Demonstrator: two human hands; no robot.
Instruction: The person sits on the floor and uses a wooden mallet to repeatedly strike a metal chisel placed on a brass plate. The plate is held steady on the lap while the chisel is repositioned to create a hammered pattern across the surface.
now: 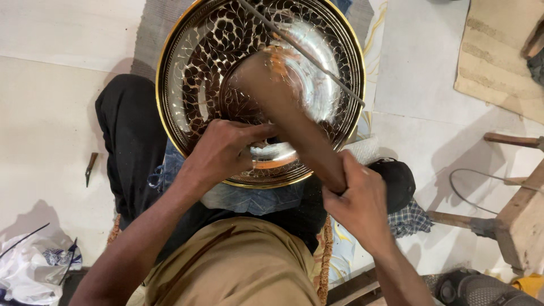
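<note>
A large round metal tray [198,68] with a gold rim and dark engraved leaf patterns leans on my lap. My left hand [224,148] rests on its lower part, fingers pinched around a small tool against the shiny centre; the tool itself is mostly hidden. My right hand [357,201] grips the handle of a brown wooden mallet [283,96], whose blurred head hangs over the tray's middle. A thin metal rod [317,59] lies diagonally across the tray's upper right.
A small dark tool [89,167] lies on the pale floor at left. White cloth [31,269] sits at bottom left. A wooden stool or block [524,218] and a wire loop [470,190] stand at right, cardboard [498,51] at top right.
</note>
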